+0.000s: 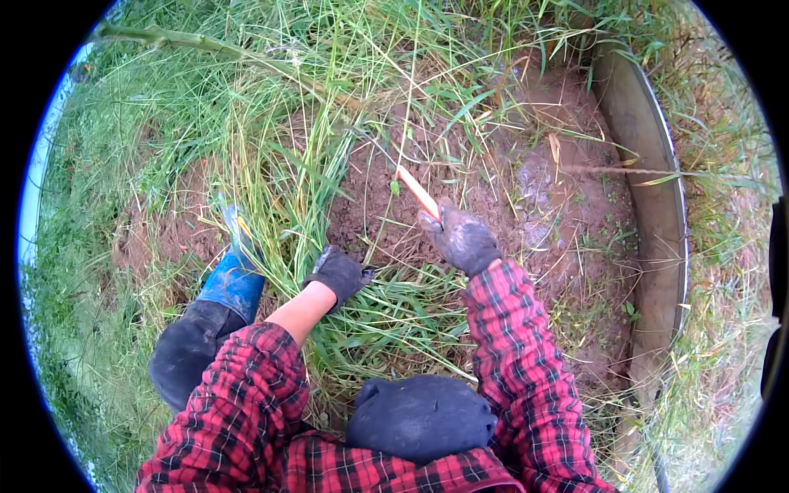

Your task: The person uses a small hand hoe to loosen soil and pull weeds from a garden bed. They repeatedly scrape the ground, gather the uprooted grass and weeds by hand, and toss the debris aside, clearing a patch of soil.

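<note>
My left hand (337, 274), in a dark muddy glove, is closed around a bunch of long green grass (296, 197) near its base. My right hand (462, 238), also gloved, grips the pale wooden handle of a tool (417, 191) that points up and left toward the red-brown soil (460, 164); its working end is hidden among the grass. Both sleeves are red and black plaid. The two hands are about a hand's width apart, with cut or bent grass lying between and below them.
A blue rubber boot (234, 283) stands in the grass at the left, and a dark-trousered knee (421, 415) is bent below the hands. A curved concrete edge (649, 181) runs down the right side. Tall grass surrounds the bare soil patch.
</note>
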`<action>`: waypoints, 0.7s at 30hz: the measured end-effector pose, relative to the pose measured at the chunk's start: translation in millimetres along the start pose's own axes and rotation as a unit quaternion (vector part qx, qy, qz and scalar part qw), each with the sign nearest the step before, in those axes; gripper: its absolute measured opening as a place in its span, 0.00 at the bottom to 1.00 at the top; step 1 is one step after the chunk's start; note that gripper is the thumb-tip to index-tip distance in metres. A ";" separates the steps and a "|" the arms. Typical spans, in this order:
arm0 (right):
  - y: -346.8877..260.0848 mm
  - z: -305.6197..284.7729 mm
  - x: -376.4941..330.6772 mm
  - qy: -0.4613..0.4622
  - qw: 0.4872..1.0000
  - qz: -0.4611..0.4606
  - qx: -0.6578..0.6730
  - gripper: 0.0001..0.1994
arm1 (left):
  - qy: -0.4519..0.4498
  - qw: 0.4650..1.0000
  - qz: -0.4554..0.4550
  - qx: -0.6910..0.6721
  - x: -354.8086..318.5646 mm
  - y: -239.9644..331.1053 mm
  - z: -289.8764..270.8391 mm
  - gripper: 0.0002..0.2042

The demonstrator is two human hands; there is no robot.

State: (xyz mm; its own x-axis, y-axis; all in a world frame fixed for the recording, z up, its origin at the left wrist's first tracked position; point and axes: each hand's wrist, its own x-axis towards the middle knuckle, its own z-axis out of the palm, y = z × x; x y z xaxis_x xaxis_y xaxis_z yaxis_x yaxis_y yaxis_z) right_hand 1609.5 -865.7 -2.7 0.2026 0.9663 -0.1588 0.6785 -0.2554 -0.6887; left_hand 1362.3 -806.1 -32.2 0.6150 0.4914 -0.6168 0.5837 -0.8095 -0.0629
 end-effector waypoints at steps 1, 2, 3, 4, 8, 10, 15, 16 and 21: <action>-5.2 10.1 6.5 0.001 0.998 -0.010 -0.057 0.17 | 0.047 0.999 0.003 0.002 -8.7 -1.3 3.0 0.25; -2.9 12.6 1.0 -0.015 0.999 0.013 -0.028 0.18 | 0.019 1.000 0.004 -0.001 -13.0 -3.6 4.4 0.25; 4.0 8.7 -13.4 -0.030 0.999 0.039 0.000 0.19 | 0.009 1.000 -0.004 -0.004 -15.4 -5.5 5.1 0.25; 11.7 5.7 -34.1 -0.051 0.996 0.067 0.027 0.20 | -0.005 1.000 -0.011 -0.012 -21.1 -4.6 3.0 0.25; 88.2 45.1 -211.2 -0.049 0.989 0.131 -0.045 0.17 | -0.074 0.996 -0.004 -0.050 -35.9 0.2 8.3 0.24; 72.5 32.8 -301.5 -0.162 0.971 0.176 -0.004 0.18 | -0.084 0.994 0.037 -0.055 -50.8 1.5 30.9 0.23; 39.8 42.5 -377.8 -0.226 0.915 0.319 0.096 0.21 | -0.104 0.990 0.078 -0.064 -46.7 29.4 16.7 0.20; 38.4 40.2 -365.3 -0.222 0.913 0.324 0.111 0.21 | -0.139 0.985 0.081 -0.060 -45.6 31.4 1.9 0.18; 52.0 34.1 -313.6 -0.231 0.907 0.340 0.096 0.24 | 0.076 0.969 0.222 -0.073 -35.8 58.8 -83.2 0.26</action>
State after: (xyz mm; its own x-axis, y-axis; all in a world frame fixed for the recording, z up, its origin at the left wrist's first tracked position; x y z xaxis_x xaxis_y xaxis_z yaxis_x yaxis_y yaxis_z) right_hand 1557.3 -1181.0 -12.8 0.1800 0.5093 -0.8415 0.3635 -0.8294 -0.4243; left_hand 1418.7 -844.5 51.4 0.8875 0.1552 -0.4339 0.3049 -0.9038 0.3004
